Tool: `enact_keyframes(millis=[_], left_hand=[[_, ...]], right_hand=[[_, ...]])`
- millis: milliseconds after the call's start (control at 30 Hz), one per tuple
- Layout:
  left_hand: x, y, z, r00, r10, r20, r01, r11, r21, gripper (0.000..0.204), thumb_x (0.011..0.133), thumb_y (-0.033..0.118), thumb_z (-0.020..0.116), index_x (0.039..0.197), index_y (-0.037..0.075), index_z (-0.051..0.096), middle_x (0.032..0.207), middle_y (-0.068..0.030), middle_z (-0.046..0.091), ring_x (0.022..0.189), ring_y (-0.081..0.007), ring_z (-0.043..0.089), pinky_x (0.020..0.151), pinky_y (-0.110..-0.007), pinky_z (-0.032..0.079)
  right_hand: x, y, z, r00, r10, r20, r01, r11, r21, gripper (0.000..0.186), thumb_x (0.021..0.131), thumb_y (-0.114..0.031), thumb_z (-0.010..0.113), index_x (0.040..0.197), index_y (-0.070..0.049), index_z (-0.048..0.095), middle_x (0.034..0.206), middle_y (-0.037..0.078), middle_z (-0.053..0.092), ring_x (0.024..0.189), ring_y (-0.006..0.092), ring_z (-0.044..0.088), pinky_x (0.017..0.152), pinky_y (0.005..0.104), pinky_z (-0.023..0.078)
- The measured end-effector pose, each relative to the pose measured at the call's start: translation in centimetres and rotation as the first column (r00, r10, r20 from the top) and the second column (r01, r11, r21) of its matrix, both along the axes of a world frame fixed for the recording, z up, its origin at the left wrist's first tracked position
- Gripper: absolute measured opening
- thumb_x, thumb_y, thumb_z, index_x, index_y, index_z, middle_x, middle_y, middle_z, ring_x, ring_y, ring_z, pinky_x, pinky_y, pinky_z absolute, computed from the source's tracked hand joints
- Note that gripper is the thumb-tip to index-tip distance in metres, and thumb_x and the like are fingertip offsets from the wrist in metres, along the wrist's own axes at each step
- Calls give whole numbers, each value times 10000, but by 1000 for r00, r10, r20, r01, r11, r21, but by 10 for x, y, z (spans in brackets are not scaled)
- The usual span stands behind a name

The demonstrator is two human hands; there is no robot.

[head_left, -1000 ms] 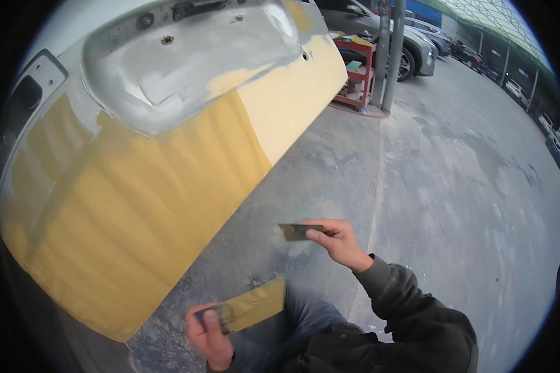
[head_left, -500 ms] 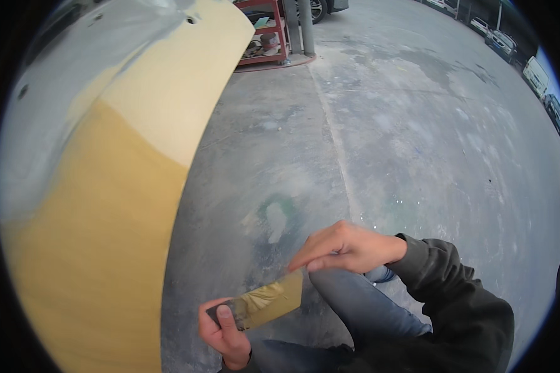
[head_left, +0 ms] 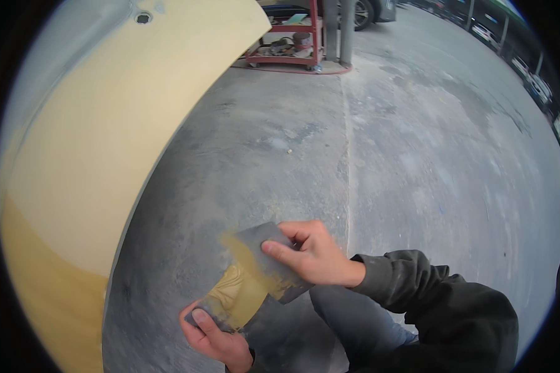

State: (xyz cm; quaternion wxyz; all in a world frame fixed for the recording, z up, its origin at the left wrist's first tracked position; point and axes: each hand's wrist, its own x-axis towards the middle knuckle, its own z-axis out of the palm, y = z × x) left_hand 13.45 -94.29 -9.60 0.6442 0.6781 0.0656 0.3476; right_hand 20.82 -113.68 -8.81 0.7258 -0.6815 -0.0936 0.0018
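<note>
My left hand [head_left: 216, 339] grips one corner of a flat putty board [head_left: 254, 304], thumb on top. A folded mound of yellow body filler [head_left: 228, 287] lies on that board. My right hand [head_left: 320, 252] pinches a dark grey flat putty spreader [head_left: 258, 236], thumb on its face and the other fingers mostly behind it. Yellow filler coats the spreader's lower edge, which overlaps the board; whether the two touch I cannot tell. To the left stands a large curved body panel [head_left: 106, 118], cream with darker yellow filler lower down and grey near its top.
Beyond the panel a red wheeled cart [head_left: 286, 61] holds assorted items beside a grey post [head_left: 347, 34]. A car wheel [head_left: 362, 13] shows behind it. Smudged concrete floor [head_left: 410, 168] spreads to the right. My bent knee [head_left: 354, 317] is below my right forearm.
My right hand has turned over, bringing the grey spreader into sight above the board. The board has tilted in my left hand. The view has shifted, so the panel sits farther left.
</note>
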Motion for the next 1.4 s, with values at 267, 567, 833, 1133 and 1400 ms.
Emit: enact_keyframes(millis=[267, 567, 833, 1133, 1400], left_hand=[[22, -73, 46, 996, 85, 10, -83, 988, -132, 371, 1163, 312, 466, 1178, -38, 589, 1125, -130, 651, 1021, -192, 612, 910, -344, 522], [-1, -88, 80, 976, 39, -215, 20, 964, 265, 319, 1142, 224, 495, 1209, -14, 697, 869, -142, 718, 784, -174, 693, 770, -310, 542], [23, -17, 114, 988, -121, -99, 139, 970, 202, 191, 1104, 139, 590, 1111, -18, 698, 899, -126, 758, 820, -162, 704, 774, -291, 543], [23, 17, 124, 987, -101, -128, 122, 978, 172, 258, 1141, 203, 549, 1086, -12, 679, 931, -52, 716, 857, -89, 609, 787, -268, 508], [28, 14, 112, 999, 21, -47, -25, 997, -77, 286, 1156, 216, 525, 1112, -22, 677, 998, -65, 722, 909, -101, 620, 836, -273, 514]], right_hand=[[20, -27, 52, 980, 198, 5, -198, 980, 19, 194, 1037, -152, 734, 1081, 36, 754, 840, 9, 719, 780, 34, 577, 642, 267, 482], [30, -26, 74, 983, -158, 93, 120, 938, 325, 122, 1034, -111, 732, 1045, 9, 752, 934, -19, 728, 850, 32, 586, 705, 243, 495], [71, -49, 112, 818, 533, 218, -569, 806, 165, 293, 1044, -122, 718, 1295, 22, 761, 1147, 104, 814, 1028, 146, 728, 921, 293, 572], [84, -34, 142, 690, 670, 275, -394, 665, -635, 287, 955, -46, 723, 1234, -13, 785, 1164, 123, 811, 988, 265, 776, 863, 368, 589], [40, 0, 139, 252, 460, 851, 268, 812, -518, 365, 832, -60, 700, 1182, -98, 796, 1261, 27, 780, 1106, 218, 712, 894, 379, 562]])
